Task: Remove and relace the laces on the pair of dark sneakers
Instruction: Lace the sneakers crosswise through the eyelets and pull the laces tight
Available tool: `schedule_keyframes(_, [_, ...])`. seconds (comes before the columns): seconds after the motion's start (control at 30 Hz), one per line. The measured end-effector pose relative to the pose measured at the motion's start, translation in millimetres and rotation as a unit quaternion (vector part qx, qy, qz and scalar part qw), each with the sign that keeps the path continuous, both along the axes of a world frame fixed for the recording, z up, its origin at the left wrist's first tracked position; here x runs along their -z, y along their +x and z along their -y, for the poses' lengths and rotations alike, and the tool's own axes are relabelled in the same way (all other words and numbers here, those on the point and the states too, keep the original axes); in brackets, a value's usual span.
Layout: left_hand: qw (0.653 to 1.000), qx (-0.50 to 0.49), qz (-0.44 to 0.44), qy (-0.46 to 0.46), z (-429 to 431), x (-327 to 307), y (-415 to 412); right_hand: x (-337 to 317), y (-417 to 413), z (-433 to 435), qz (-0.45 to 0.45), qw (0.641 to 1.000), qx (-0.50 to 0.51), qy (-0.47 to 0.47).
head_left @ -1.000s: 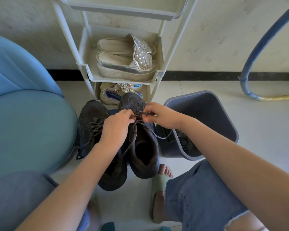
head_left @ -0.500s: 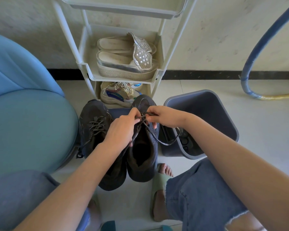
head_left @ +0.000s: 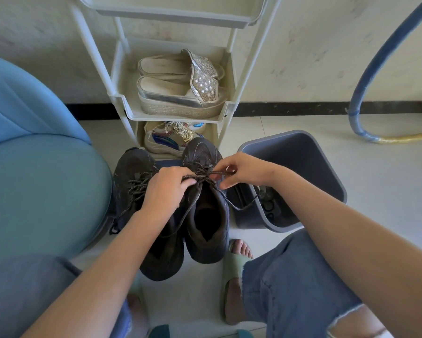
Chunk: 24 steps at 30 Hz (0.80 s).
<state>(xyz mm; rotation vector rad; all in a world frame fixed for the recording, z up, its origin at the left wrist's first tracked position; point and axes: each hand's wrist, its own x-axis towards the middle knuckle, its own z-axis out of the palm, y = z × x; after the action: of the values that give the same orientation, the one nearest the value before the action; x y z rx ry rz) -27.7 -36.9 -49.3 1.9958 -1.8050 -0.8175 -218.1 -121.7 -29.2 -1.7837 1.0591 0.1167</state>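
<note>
A: What differs now?
B: The left hand point(head_left: 167, 189) and right hand point(head_left: 244, 170) sit slightly further apart. Each pinches the lace point(head_left: 201, 176), now taut over the dark sneaker point(head_left: 205, 215) at frame centre.

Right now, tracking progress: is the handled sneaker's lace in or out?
Partly in: the lace crosses the sneaker's front eyelets, held by left hand and right hand.

Bright, even daylight fills the frame, leaving only soft shadows under the dark sneakers point(head_left: 201, 152) and inside the grey bin point(head_left: 300, 147). Wide-angle distortion bows the shoe rack point(head_left: 175, 117) posts and stretches the lower corners, which look slightly soft.
</note>
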Motion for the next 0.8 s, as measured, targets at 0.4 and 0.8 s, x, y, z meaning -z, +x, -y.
schedule_keyframes(0.4, [0.998, 0.037, 0.049, 0.018, 0.2, -6.3, -3.1, -4.6, 11.4, -3.6, -0.049, 0.998, -0.038, 0.000])
schedule_keyframes(0.8, [0.997, 0.037, -0.063, 0.027, -0.3, -6.0, 3.4, 8.0, -4.9, 15.3, 0.035, 0.986, 0.163, -0.004])
